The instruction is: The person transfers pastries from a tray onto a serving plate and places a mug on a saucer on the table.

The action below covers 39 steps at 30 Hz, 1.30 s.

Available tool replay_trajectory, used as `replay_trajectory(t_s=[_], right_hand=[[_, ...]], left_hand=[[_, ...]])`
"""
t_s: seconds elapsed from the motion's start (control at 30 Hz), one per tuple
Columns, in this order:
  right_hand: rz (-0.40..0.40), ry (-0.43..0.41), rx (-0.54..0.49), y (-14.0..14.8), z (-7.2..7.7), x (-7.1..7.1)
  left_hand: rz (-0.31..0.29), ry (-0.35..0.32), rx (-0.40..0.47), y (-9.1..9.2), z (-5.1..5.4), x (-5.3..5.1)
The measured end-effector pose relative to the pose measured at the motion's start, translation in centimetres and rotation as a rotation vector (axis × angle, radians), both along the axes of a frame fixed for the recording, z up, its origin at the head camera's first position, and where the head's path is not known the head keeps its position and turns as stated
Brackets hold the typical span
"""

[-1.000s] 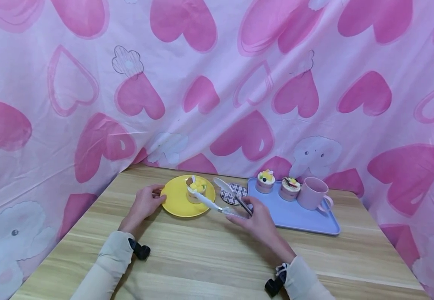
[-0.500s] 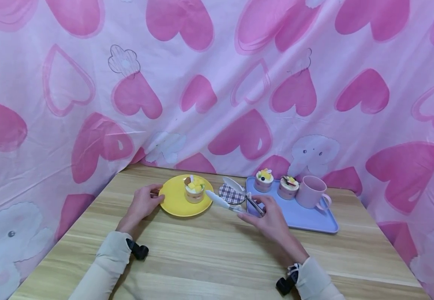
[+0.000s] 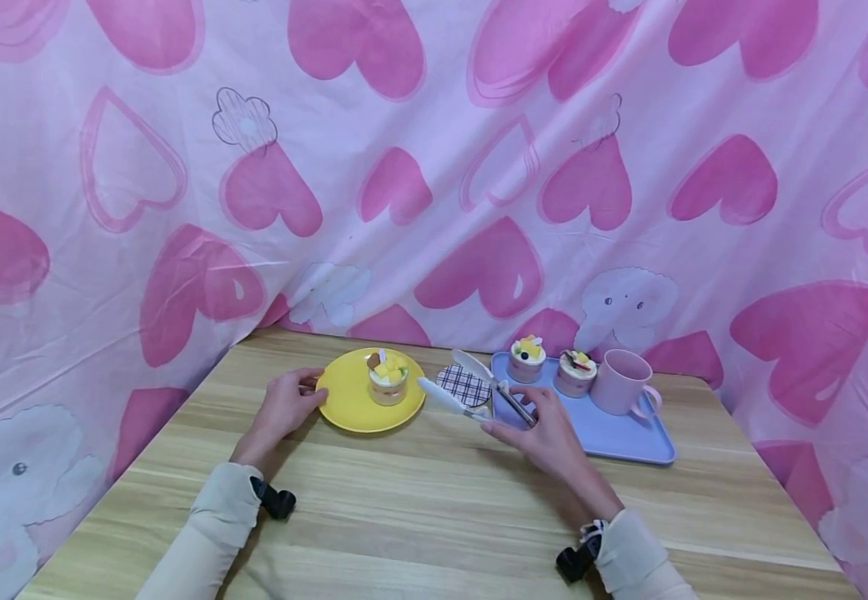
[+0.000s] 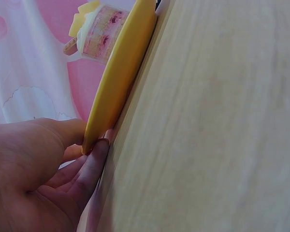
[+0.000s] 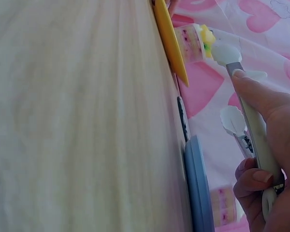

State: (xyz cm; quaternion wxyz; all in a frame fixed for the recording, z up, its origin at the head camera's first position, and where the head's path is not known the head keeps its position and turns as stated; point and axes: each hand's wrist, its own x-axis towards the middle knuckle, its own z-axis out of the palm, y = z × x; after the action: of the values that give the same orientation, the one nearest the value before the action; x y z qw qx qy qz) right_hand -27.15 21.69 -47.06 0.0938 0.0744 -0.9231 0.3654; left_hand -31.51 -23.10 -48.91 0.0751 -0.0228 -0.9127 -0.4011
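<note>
On the wooden table lies a yellow plate (image 3: 343, 404), its near-left rim pinched by my left hand (image 3: 283, 408). In the left wrist view the thumb is over the plate's edge (image 4: 113, 82) and fingers are below it. A dessert cup (image 3: 388, 390) with yellow fruit topping stands upright on the plate. My right hand (image 3: 554, 437) grips a pair of tongs (image 3: 444, 396) with pale tips. Their arms are spread, with nothing between the tips. The right wrist view shows the thumb along one arm of the tongs (image 5: 253, 125). The tips are right of the plate, above a checked coaster (image 3: 458, 387).
At the right sits a blue tray (image 3: 629, 440). Along its far side stand two dessert cups, a blueberry-topped one (image 3: 527, 367) and another (image 3: 574, 382), beside a pink mug (image 3: 619, 385). A pink heart-patterned curtain (image 3: 434, 125) hangs behind the table.
My right hand has moved to the right with the tongs, whose tips have come away from the dessert cup on the plate. My left hand has kept its hold on the plate.
</note>
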Motion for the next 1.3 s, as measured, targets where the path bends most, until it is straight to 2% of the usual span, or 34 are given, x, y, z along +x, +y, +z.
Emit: replay_trajectory(t_s=[0.2,0.6,0.73,0.97,1.3], right_hand=[[-0.011,0.033,-0.027,1.2,0.0,-0.6],[-0.132,0.061,-0.076,2.7,0.4,-0.8],[-0.161,0.098,-0.083,3.2,0.3,-0.6],[-0.161,0.145,-0.091,4.1,-0.1,-0.4],[-0.244,0.133,-0.121,4.6,-0.1,-0.4]], left_hand=[[0.002,-0.003,-0.003,0.0,-0.1,-0.2],[0.010,-0.040,0.004,0.0,-0.1,0.0],[0.004,-0.023,-0.002,0.0,-0.1,-0.1],[0.000,-0.020,0.006,0.0,0.1,-0.1],[-0.012,0.000,0.002,-0.1,0.0,-0.1]])
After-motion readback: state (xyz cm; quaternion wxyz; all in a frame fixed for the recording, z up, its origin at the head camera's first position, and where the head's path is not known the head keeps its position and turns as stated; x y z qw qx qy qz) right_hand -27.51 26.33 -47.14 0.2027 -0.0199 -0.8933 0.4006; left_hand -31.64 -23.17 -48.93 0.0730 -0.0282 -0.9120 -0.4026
